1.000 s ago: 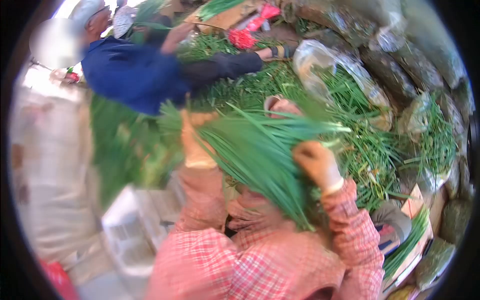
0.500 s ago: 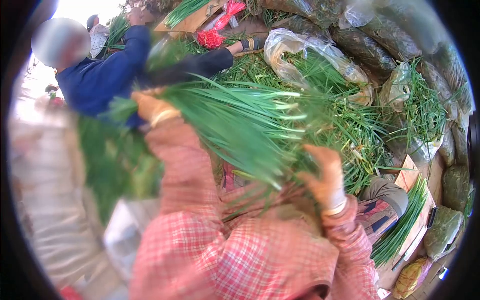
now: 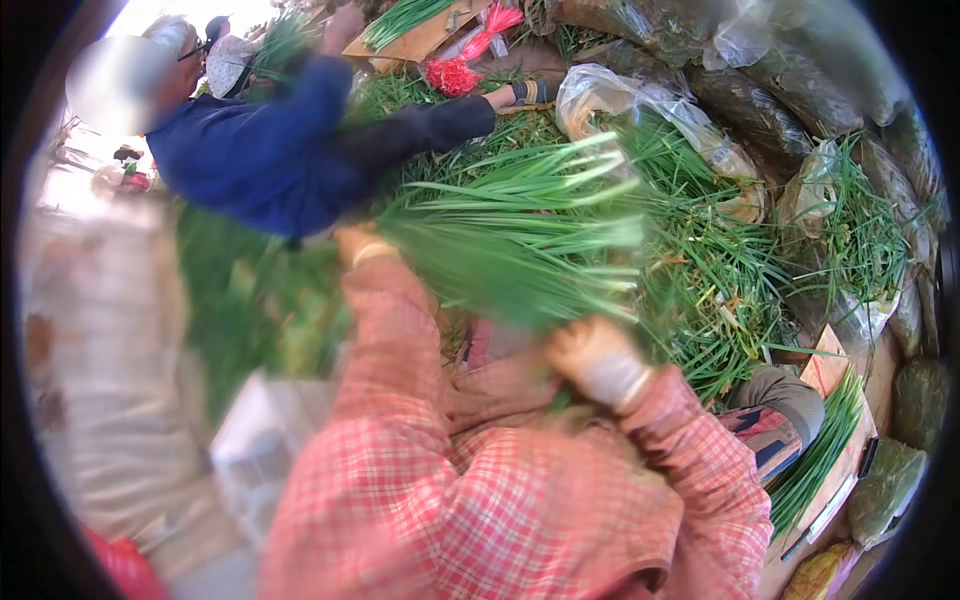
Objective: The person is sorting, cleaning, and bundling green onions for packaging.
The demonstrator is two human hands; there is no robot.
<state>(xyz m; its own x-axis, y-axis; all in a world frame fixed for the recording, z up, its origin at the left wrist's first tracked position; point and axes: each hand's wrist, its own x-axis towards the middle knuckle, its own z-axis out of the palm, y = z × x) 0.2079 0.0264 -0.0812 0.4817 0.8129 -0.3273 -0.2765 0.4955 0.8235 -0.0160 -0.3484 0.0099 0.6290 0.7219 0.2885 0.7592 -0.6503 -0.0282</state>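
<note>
A bunch of green leaves (image 3: 510,235) (long, flat blades, chive-like) is lying crosswise in front of the person's chest, its loose tips fanning toward the right and its gathered end pointing left. The left hand (image 3: 358,245) is gripping that gathered end, gloved fingers wrapping around it, though blur is hiding the exact hold. The right hand (image 3: 592,358), also gloved, is sitting below the bunch's underside near the middle; it is looking curled, but whether it is clamping any leaves or only touching them cannot be told. The two hands are staying well apart, one at each end of the lower edge of the bunch. Both arms are wearing pink plaid sleeves (image 3: 480,480).

Behind the bunch, a heap of the same greens (image 3: 720,290) is spreading over the ground. Clear plastic bags (image 3: 650,110) stuffed with greens are lying around the heap's far and right edges. A flat cardboard piece (image 3: 835,400) with a smaller bundle on it is sitting at the lower right. Further back, a co-worker in a blue top (image 3: 260,150) is leaning over the greens, one dark-sleeved arm stretching to the right, near a tuft of red ties (image 3: 455,72).
</note>
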